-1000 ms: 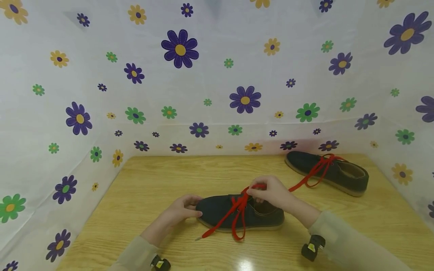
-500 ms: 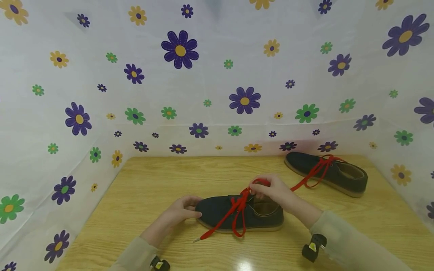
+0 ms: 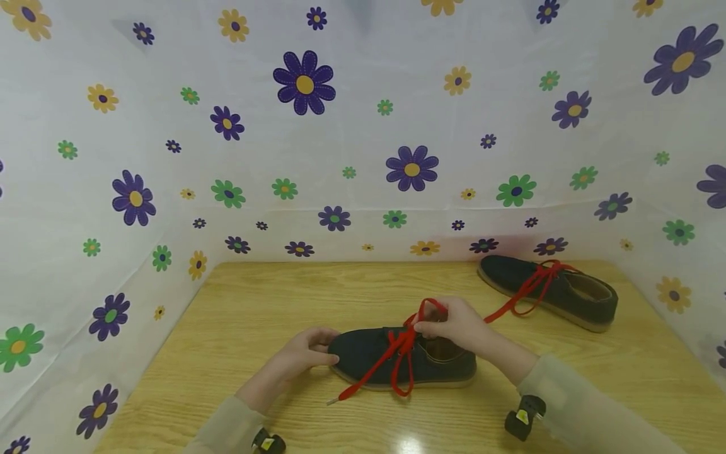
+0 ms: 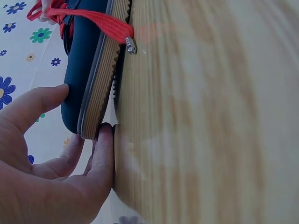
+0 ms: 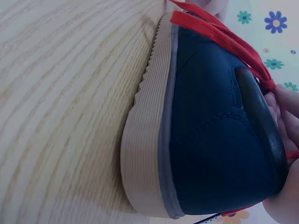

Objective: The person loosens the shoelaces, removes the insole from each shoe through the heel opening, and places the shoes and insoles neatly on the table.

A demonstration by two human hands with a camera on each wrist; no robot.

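Note:
A dark navy shoe with red laces lies on the wooden table, toe pointing left. My left hand grips its toe. In the left wrist view, the thumb presses the upper while fingertips touch the sole's edge. At the opening, my right hand pinches the red lace by the knot, and a small loop rises above the fingers. One lace end with a metal tip hangs over the side onto the table. In the right wrist view, the heel hides part of the fingers.
A second navy shoe with a red lace bow lies at the table's back right, one lace trailing toward my right forearm. White flowered cloth walls the wooden table at the back and sides.
My right thumb and fingers have shifted slightly on the lace, and the loop above them now stands up more. The left hand and the shoe stay in place.

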